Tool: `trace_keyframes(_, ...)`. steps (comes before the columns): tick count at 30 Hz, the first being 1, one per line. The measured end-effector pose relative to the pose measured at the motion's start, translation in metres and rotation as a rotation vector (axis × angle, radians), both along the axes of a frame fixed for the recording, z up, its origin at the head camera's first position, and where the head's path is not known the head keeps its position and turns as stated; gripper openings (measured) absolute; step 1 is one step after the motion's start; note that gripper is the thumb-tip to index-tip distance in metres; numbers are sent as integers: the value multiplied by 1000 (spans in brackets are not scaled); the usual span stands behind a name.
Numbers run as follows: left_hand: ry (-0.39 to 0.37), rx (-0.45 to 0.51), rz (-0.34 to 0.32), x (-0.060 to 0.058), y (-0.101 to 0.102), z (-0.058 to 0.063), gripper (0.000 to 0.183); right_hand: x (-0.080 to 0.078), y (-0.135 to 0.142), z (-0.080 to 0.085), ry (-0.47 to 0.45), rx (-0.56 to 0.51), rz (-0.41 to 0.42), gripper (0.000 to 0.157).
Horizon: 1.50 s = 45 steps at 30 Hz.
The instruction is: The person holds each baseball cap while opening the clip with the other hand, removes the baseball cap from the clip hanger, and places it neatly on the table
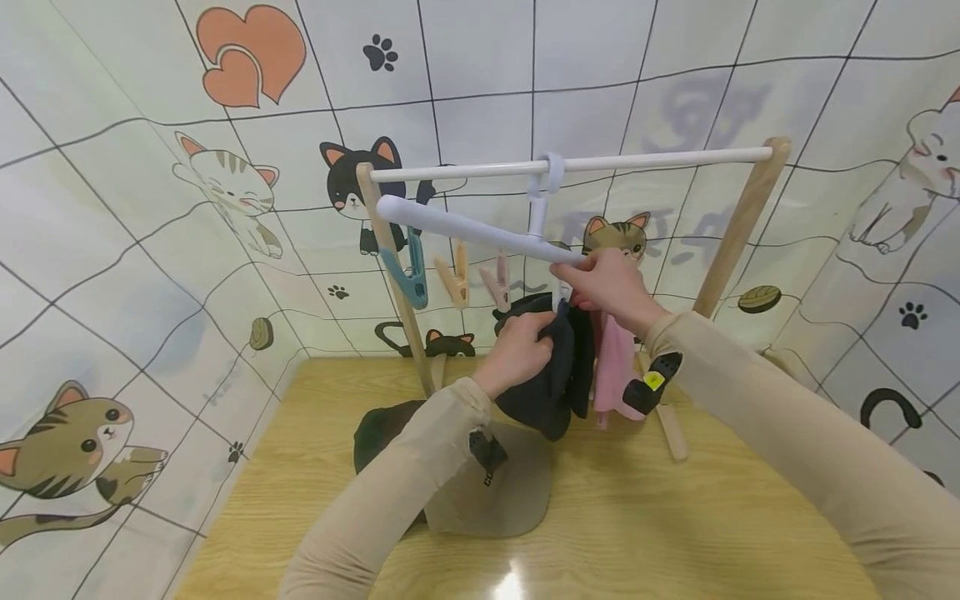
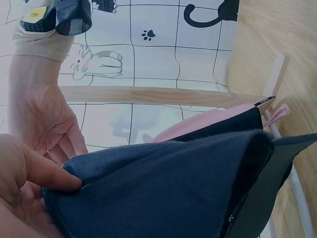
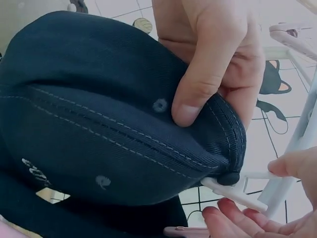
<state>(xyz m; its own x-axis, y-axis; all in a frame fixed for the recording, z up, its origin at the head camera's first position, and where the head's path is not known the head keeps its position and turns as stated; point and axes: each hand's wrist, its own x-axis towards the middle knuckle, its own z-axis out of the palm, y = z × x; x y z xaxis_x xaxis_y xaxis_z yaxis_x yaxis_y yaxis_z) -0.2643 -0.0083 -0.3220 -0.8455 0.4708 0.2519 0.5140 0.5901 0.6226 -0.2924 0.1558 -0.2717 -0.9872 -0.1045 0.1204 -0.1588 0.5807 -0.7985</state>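
My left hand [image 1: 519, 352] grips a navy baseball cap [image 3: 99, 124] by its crown, thumb pressed into the fabric. At the cap's top button sits a white clothespin [image 3: 240, 194]. My right hand [image 1: 617, 289] pinches that clothespin's handles between thumb and fingers, just under the right end of a pale hanger bar [image 1: 457, 223]. The bar tilts, its left end higher, hooked on a white rod [image 1: 660, 159]. Blue [image 1: 411, 275], orange [image 1: 454, 275] and pink clothespins [image 1: 497, 282] dangle from its left part. Behind the navy cap hang a black cap [image 1: 580, 358] and a pink cap [image 1: 617, 367].
Wooden posts [image 1: 742, 229] carry the rod at both ends. A beige cap [image 1: 517, 496] lies on the wooden table [image 1: 675, 533] below my left forearm, with a dark green cap [image 1: 378, 433] beside it. A cat-patterned wall covering [image 1: 480, 67] stands close behind the rack.
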Motion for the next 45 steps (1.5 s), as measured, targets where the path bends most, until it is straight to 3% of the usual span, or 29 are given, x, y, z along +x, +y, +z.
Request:
trace_keyframes(8, -11, 22, -1, 0, -3, -1, 29, -8, -6, 1, -186, -116, 52, 48)
trace_keyframes(12, -2, 35, 1, 0, -5, -3, 27, -11, -7, 0, -222, -165, 65, 49)
trace_keyframes(21, 0, 56, 7, 0, -7, -6, 24, -9, -10, -6, -185, -236, 18, 43)
trace_keyframes(28, -62, 76, 9, 4, -9, -8, 30, -10, -15, -10, -92, -228, -17, 31)
trace_keyframes(33, -32, 96, 21, 7, -11, -12, 25, -9, -17, -10, -46, -236, -30, 29)
trace_keyframes(45, -176, 185, 25, 26, -18, -49, 36, -13, -20, -16, -67, -309, -45, 28)
